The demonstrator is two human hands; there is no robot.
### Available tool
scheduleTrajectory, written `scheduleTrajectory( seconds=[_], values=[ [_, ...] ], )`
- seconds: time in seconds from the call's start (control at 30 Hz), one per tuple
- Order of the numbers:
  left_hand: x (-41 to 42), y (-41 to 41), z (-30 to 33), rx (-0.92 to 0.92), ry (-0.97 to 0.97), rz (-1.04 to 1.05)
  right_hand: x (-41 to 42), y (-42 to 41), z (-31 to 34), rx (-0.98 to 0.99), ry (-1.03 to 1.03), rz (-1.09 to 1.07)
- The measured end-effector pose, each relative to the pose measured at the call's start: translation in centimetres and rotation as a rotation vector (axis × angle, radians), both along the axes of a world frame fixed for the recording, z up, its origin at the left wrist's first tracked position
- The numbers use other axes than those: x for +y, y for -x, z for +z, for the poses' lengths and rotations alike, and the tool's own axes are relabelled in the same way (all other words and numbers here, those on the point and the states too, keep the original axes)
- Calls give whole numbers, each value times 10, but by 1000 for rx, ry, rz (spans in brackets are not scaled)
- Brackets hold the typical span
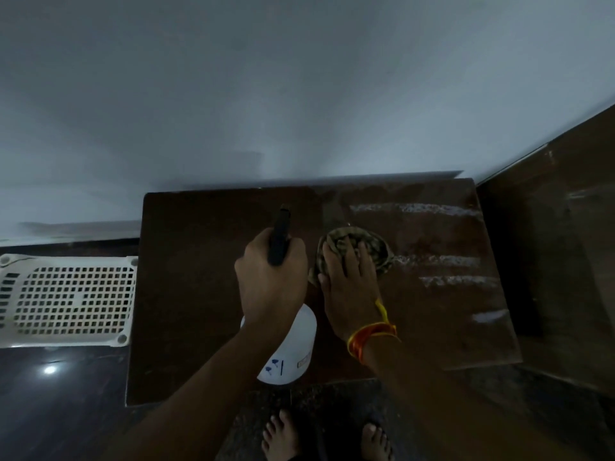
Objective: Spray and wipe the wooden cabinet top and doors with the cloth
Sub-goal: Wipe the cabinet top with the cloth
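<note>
White spray bottle (289, 354) gripped by left hand (270, 281); right hand (349, 287) flat on cloth (354, 247).

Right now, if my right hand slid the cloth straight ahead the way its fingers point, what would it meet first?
The right hand presses the cloth; ahead lies bare cabinet top, then likely the wall at its back edge.
</note>
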State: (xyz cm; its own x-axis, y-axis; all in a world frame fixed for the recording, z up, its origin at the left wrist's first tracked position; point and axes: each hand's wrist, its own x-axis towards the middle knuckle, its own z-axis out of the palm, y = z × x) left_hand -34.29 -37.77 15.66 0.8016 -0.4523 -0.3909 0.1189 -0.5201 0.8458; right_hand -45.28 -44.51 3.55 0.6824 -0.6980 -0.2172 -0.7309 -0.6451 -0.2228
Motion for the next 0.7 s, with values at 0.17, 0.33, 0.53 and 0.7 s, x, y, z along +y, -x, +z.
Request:
scheduleTrajectory(
  seconds=[0.17, 0.33, 0.53, 0.7],
  values=[
    [-5, -10, -2, -4, 9, -5, -22, -22, -4, -15, 34, -2],
    [-1, -12, -5, -7, 1, -12, -61, -63, -6, -71, 37, -42],
    [-1, -19, 1, 24, 13, -5, -34, -43, -3, 11, 35, 9],
    [-3, -25, -5, -16, 20, -15, -61, -73, -2, -64, 46, -15]
  ],
)
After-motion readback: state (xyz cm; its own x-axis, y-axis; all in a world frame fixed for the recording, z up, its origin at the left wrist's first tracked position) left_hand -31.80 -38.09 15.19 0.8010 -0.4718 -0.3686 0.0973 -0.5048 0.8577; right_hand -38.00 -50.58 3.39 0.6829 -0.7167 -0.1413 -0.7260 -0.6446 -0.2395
